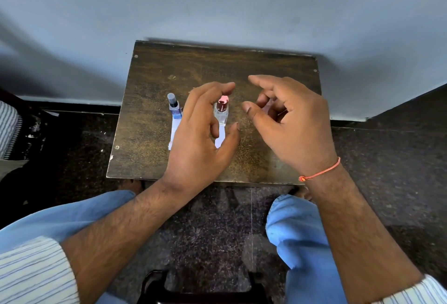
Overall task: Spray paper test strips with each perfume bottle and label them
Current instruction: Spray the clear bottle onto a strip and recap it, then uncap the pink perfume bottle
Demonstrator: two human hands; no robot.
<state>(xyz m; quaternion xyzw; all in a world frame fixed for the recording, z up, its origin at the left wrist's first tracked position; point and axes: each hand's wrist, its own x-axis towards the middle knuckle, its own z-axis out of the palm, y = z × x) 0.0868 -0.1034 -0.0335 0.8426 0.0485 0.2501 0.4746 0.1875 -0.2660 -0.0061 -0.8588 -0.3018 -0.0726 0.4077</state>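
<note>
Though near bottles point(221, 110), hands point(200, 134) apart.

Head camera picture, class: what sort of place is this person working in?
Probably an ordinary room at home, not a lab: a small worn wooden table pushed against a plain painted wall, on a dark speckled stone floor.

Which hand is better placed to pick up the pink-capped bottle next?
Left, probably. The left hand hovers by the pink-capped bottle, fingers curved around it, holding nothing. The right hand is off to its right side.
</note>
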